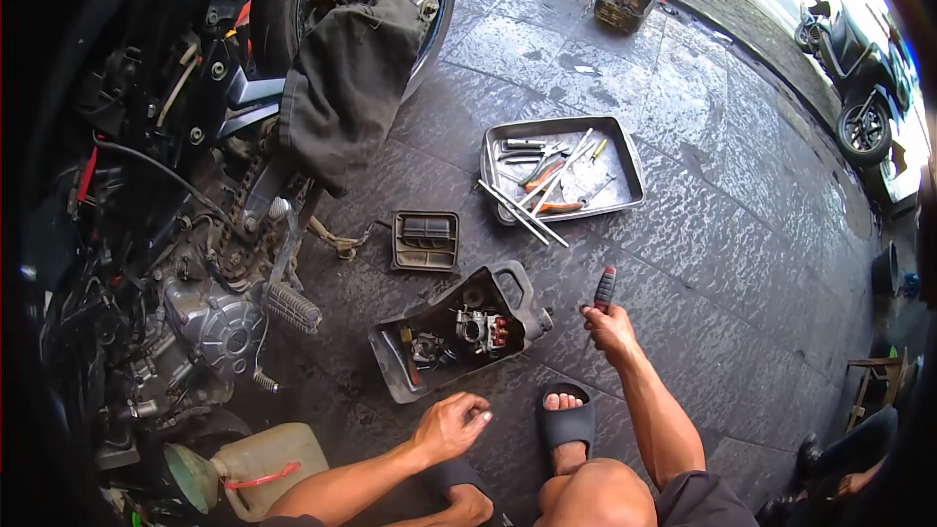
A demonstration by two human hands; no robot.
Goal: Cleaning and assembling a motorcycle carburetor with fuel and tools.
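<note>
The right hand is closed around the lower end of a screwdriver with a red and black handle, which stands nearly upright; the handle projects above the fist and the tip is hidden below it, over the dark tiled floor. The screwdriver sits just to the right of a cut-open black plastic jug lying on its side as a parts tray, with a carburettor and small parts inside. The left hand is loosely curled, fingers bent inward, holding nothing that can be made out; it hovers just below the jug, near its front edge. A metal tray of hand tools lies on the floor beyond the screwdriver. A black ribbed cover lies between the jug and the motorcycle engine at left.
</note>
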